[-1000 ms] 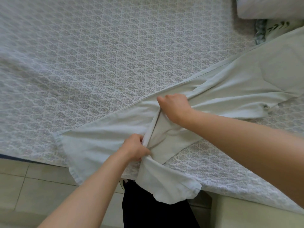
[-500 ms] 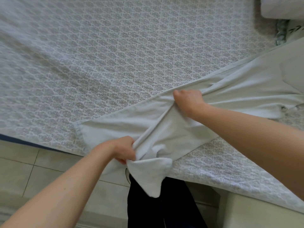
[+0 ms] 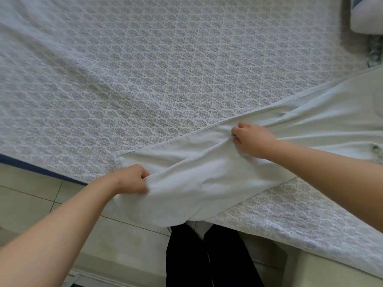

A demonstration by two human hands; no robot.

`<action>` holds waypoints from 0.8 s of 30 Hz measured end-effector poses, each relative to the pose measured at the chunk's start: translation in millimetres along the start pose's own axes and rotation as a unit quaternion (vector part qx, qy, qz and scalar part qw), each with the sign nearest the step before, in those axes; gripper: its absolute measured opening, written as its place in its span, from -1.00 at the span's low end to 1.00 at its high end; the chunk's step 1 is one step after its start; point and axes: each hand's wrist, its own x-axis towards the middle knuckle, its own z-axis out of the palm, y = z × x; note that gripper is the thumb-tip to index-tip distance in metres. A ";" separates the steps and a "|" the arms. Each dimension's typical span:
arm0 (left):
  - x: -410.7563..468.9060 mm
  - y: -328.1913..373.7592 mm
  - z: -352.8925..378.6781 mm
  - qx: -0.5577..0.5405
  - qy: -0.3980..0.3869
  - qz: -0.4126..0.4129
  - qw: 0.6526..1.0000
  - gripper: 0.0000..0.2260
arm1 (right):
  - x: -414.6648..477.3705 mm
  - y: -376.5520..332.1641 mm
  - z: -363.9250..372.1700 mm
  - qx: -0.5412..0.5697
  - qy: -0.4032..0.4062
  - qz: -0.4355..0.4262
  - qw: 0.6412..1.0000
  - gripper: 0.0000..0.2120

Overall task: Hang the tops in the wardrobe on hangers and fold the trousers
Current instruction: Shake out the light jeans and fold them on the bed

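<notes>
Trousers: a pale pair of trousers (image 3: 207,183) lies slantwise over the near part of the bed (image 3: 145,69), running from the bed's right side down to its near edge. The waist end runs out of view on the right.
Legs of the pair: one leg lies flat with its hem (image 3: 118,159) just at the near edge. The other is laid over it, not squared to it, and its end droops past the near edge toward the floor (image 3: 31,204).
Left hand: the left hand (image 3: 132,179) has its fingers curled round the top leg's cloth close to the hem end, at the bed's near edge.
Right hand: the right hand (image 3: 252,139) pinches a gather of cloth about midway along the legs, fingers bent, with creases fanning out from the pinch.
Step in hand: apparently laying one leg onto the other, lengthwise.
Done: the pair is spread on the bed and the legs overlap for much of their length.
Left to do: seams and hems need lining up and the wrinkles smoothing, then the crosswise folds. No finished fold shows yet.
Hanging work: nothing of it is in view, so that half of the task cannot be judged.
Elsewhere: a pillow (image 3: 366,15) sits at the bed's far right corner, and the person's dark-clad legs (image 3: 186,255) stand against the near edge.
</notes>
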 end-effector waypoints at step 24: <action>32.7 -45.5 -42.7 0.018 0.300 -0.005 0.954 -0.90 | 36.7 13.3 -29.0 -0.025 0.032 0.005 0.999 -0.64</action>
